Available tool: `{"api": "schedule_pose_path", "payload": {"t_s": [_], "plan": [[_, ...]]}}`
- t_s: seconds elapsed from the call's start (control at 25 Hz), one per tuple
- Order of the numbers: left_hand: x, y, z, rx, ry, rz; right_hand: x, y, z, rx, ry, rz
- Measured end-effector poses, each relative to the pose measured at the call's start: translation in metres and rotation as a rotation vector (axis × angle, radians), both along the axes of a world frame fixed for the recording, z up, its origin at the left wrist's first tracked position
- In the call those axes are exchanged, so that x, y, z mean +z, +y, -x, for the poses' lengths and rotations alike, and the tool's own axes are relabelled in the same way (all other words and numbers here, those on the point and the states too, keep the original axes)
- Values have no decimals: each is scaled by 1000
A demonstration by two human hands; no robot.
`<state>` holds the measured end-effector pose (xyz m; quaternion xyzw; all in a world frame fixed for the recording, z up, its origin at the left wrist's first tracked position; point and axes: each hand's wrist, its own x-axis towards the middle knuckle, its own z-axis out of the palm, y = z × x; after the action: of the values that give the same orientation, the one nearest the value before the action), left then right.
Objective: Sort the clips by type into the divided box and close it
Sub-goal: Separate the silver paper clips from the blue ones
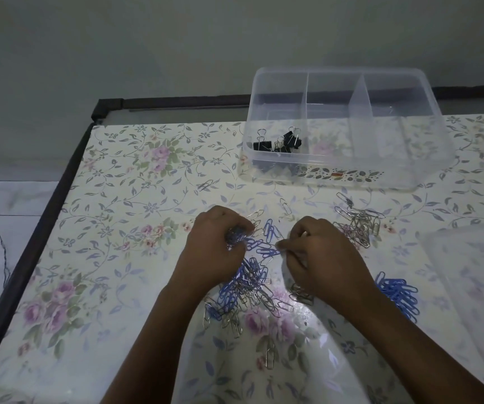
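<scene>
Stray silver clip: lies alone, beyond the mixed heap and to its left. Collect it last, so it isn't forgotten.
Left hand: at the far left edge of the mixed heap, with your fingers curled round a bunch of clips. Which colours are in the bunch is hard to tell. Loosen the bunch a little so linked clips can slide free.
Mixed heap: blue and silver clips are tangled together between your wrists. Lift a few at a time, because a big grab drags both colours.
Right hand: just right of the mixed heap, pinching the end of a blue strand. Pull slowly and sideways.
Silver pile: beyond the mixed heap, to its right. Drop silver clips here.
Blue pile: right of the mixed heap, well apart from the silver pile. Blue clips go here.
Divided box: far beyond the mixed heap, open. Black binder clips sit in its left compartment, and the other compartments look empty.
Lid: probably the translucent sheet far right of the mixed heap.
</scene>
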<state>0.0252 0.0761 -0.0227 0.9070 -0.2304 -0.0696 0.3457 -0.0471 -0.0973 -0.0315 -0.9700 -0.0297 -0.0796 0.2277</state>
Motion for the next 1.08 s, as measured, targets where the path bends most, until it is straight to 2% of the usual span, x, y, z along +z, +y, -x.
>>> {"api": "schedule_pose_path", "payload": {"t_s": [0.2,0.4,0.56,0.68,0.8,1.0,1.08], "plan": [[-9,-3,5,-37,-68,-167,-2,1,-1,24,3,48],[-9,-5,8,-26,60,-354,-5,-4,-4,-100,-31,98],[-10,-4,8,-41,87,-425,-5,0,-5,-80,-25,131],[-10,-4,8,-44,107,-439,-7,4,-4,-57,-20,158],[-9,-1,5,-33,116,-422,-3,-3,-3,-39,-44,80],[-10,-3,6,46,95,-244,1,-2,-2,-76,-45,150],[-10,-9,10,41,58,-244,0,-2,-1,-34,-40,146]]}}
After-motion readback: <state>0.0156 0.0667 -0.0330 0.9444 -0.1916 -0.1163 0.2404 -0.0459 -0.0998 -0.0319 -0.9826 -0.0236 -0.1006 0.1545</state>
